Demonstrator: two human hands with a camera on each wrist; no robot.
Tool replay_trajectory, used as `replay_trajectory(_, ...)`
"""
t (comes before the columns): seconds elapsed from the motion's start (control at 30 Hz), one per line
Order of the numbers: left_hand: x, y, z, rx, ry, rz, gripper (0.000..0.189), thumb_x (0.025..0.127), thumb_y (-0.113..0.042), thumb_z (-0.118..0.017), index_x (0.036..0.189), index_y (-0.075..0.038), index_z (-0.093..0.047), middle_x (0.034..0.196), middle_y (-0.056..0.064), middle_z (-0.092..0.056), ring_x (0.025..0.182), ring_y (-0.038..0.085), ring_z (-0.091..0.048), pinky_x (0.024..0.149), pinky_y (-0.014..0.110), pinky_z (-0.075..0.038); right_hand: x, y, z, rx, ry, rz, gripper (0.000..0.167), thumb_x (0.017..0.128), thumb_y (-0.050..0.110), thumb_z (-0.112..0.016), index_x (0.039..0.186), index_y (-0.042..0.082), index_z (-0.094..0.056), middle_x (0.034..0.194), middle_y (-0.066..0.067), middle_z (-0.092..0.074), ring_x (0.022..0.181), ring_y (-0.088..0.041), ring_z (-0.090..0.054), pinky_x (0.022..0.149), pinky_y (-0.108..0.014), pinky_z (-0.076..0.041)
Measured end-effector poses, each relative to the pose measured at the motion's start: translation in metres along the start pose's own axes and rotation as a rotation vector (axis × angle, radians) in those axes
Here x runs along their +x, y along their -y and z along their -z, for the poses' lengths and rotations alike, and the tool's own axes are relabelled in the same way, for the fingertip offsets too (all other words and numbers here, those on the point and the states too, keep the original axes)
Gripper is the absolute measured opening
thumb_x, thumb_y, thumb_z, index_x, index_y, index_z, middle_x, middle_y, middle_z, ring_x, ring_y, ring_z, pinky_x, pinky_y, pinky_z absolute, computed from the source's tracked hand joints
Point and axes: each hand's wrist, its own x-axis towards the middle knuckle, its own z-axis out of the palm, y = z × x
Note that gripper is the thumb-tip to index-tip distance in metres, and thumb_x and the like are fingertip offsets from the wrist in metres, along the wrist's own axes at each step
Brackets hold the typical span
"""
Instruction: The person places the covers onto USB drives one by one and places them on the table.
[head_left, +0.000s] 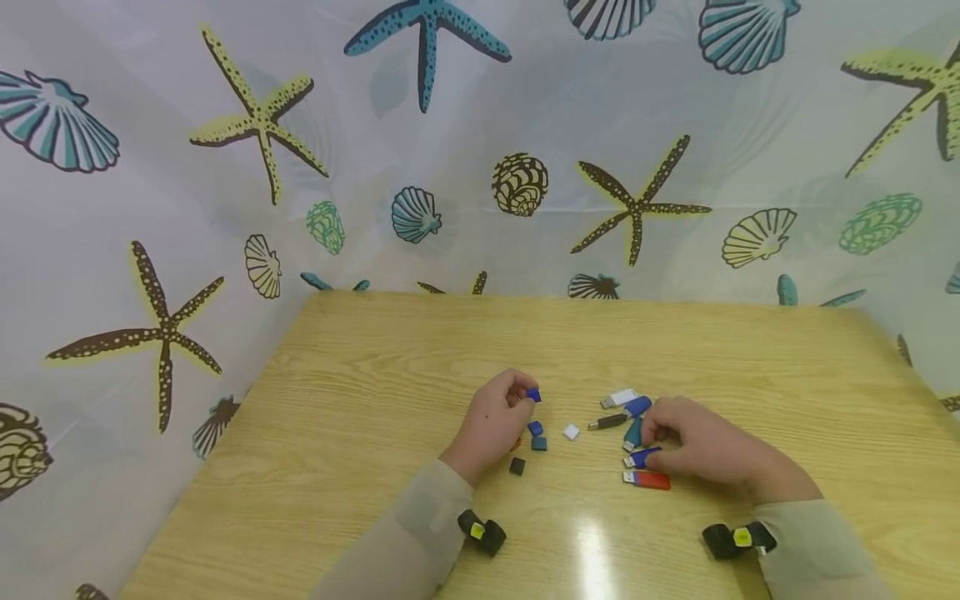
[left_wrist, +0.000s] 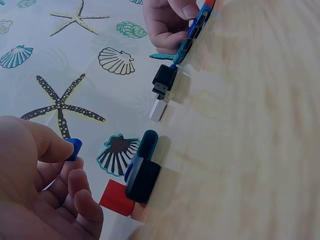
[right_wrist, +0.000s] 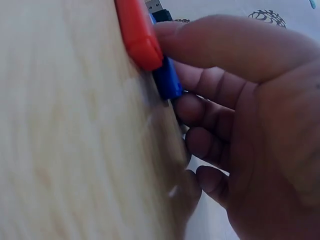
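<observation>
A small blue cap [head_left: 533, 394] was pinched in the left hand [head_left: 497, 423] just left of centre. The right hand [head_left: 693, 446], lower right of centre, had its fingers curled on a blue USB stick [head_left: 642, 457] among others. Bare wooden table [head_left: 420, 350] lay open above, its edges meeting the curtain [head_left: 225, 167].

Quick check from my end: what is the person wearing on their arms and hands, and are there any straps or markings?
Both hands, left hand and right hand, are bare, no gloves. Each arm has a pale beige long sleeve reaching the wrist. A small black strap-mounted unit with a yellow square mark sits at each wrist: left one, right one.
</observation>
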Motion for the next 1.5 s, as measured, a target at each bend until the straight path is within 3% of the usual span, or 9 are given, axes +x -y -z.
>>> replay_trajectory(0.23, 0.000, -0.002, -0.001, -0.001, -0.004, 0.010, 0.018, 0.100, -0.015, -0.059, 0.118, -0.015, -0.065, 0.101, -0.002, -0.058, 0.086, 0.017, -0.054, 0.069, 0.030, -0.049, 0.001, 0.001, 0.001, -0.060, 0.007, 0.025, 0.022, 0.085, 0.030, -0.082, 0.083, 0.025, -0.061, 0.084, 0.006, -0.053, 0.081, -0.016, -0.046, 0.071, -0.031, -0.037)
replay_trajectory(0.37, 0.000, -0.001, -0.002, -0.006, -0.003, 0.012, 0.018, 0.101, -0.016, -0.059, 0.118, -0.014, -0.065, 0.100, -0.002, -0.058, 0.086, 0.018, -0.054, 0.070, 0.031, -0.049, -0.001, -0.003, -0.001, 0.042, 0.002, -0.043, 0.022, 0.088, 0.030, -0.080, 0.087, 0.021, -0.059, 0.083, 0.003, -0.055, 0.079, -0.018, -0.050, 0.068, -0.030, -0.040)
replay_trajectory(0.47, 0.000, 0.000, -0.003, -0.011, 0.002, 0.005, 0.019, 0.101, -0.018, -0.059, 0.119, -0.014, -0.065, 0.100, -0.002, -0.058, 0.086, 0.018, -0.055, 0.071, 0.032, -0.050, -0.002, -0.003, -0.003, 0.149, -0.055, -0.086, 0.022, 0.092, 0.030, -0.076, 0.091, 0.017, -0.058, 0.081, 0.000, -0.055, 0.075, -0.018, -0.052, 0.064, -0.029, -0.042)
replay_trajectory(0.57, 0.000, 0.000, -0.002, -0.018, 0.008, -0.006, 0.019, 0.101, -0.019, -0.059, 0.119, -0.015, -0.065, 0.100, -0.003, -0.059, 0.087, 0.018, -0.055, 0.072, 0.033, -0.050, 0.000, 0.003, -0.008, 0.201, -0.144, -0.066, 0.018, 0.095, 0.030, -0.072, 0.093, 0.018, -0.059, 0.077, -0.001, -0.054, 0.071, -0.018, -0.052, 0.062, -0.029, -0.042)
replay_trajectory(0.77, -0.001, 0.000, 0.000, -0.034, 0.038, -0.039, 0.021, 0.104, -0.022, -0.058, 0.122, -0.015, -0.066, 0.101, -0.003, -0.061, 0.080, 0.018, -0.057, 0.067, 0.032, -0.051, 0.010, 0.018, -0.020, 0.191, -0.256, -0.019, 0.012, 0.102, 0.032, -0.063, 0.102, 0.020, -0.065, 0.074, 0.000, -0.059, 0.064, -0.016, -0.053, 0.058, -0.030, -0.044)
replay_trajectory(0.9, -0.002, 0.000, 0.001, -0.039, 0.091, -0.059, 0.022, 0.106, -0.026, -0.056, 0.124, -0.019, -0.065, 0.105, -0.005, -0.061, 0.076, 0.017, -0.058, 0.066, 0.033, -0.051, 0.013, 0.025, -0.028, 0.138, -0.325, -0.019, 0.017, 0.105, 0.030, -0.057, 0.113, 0.019, -0.067, 0.087, 0.002, -0.068, 0.070, -0.015, -0.057, 0.064, -0.030, -0.047)
replay_trajectory(1.07, -0.003, 0.002, 0.000, -0.030, 0.157, -0.102, 0.025, 0.106, -0.031, -0.055, 0.127, -0.021, -0.065, 0.106, -0.007, -0.063, 0.090, 0.016, -0.058, 0.076, 0.035, -0.051, 0.016, 0.033, -0.036, 0.070, -0.402, 0.011, 0.024, 0.108, 0.026, -0.050, 0.123, 0.018, -0.067, 0.103, 0.004, -0.070, 0.080, -0.013, -0.059, 0.073, -0.032, -0.049)
replay_trajectory(1.3, -0.003, 0.001, -0.001, -0.025, 0.178, -0.127, 0.028, 0.105, -0.033, -0.056, 0.128, -0.019, -0.066, 0.104, -0.005, -0.066, 0.086, 0.016, -0.060, 0.073, 0.034, -0.051, 0.020, 0.043, -0.049, 0.118, -0.441, 0.079, 0.024, 0.108, 0.021, -0.050, 0.129, 0.019, -0.061, 0.079, 0.000, -0.062, 0.065, -0.012, -0.054, 0.060, -0.030, -0.045)
replay_trajectory(1.5, -0.004, 0.000, -0.002, -0.034, 0.198, -0.108, 0.026, 0.104, -0.030, -0.059, 0.126, -0.021, -0.069, 0.104, -0.006, -0.067, 0.088, 0.016, -0.059, 0.075, 0.034, -0.051, 0.021, 0.048, -0.054, 0.145, -0.475, 0.083, 0.020, 0.107, 0.019, -0.052, 0.126, 0.024, -0.058, 0.074, -0.002, -0.059, 0.060, -0.012, -0.050, 0.054, -0.029, -0.041)
